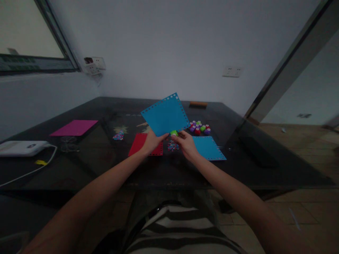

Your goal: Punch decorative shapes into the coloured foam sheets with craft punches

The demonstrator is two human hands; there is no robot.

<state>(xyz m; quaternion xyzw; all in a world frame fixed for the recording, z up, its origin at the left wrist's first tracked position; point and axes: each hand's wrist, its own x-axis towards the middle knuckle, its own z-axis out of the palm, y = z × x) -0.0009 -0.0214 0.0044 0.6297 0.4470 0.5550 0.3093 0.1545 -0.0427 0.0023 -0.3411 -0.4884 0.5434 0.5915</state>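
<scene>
My left hand [152, 141] is closed on the lower left edge of a blue sheet [166, 114], which is held up at a tilt over the table. Rows of small punched holes run along two of its edges. In my right hand [186, 144] is a small green craft punch [174, 133], gripped at the sheet's bottom edge. Whether its jaws are pressed together I cannot tell. Beneath the hands lies a pile of coloured paper bits [173, 145]. A red sheet [136, 143] with edge holes lies under my left hand, and another blue sheet [208, 148] by my right.
Several craft punches [197, 131] in purple, red and green cluster behind my right hand. Farther left are another paper-bit pile [118, 135], a magenta sheet [76, 127] and a white device [22, 148] with a cable. A brown bar [198, 104] lies at the table's back edge.
</scene>
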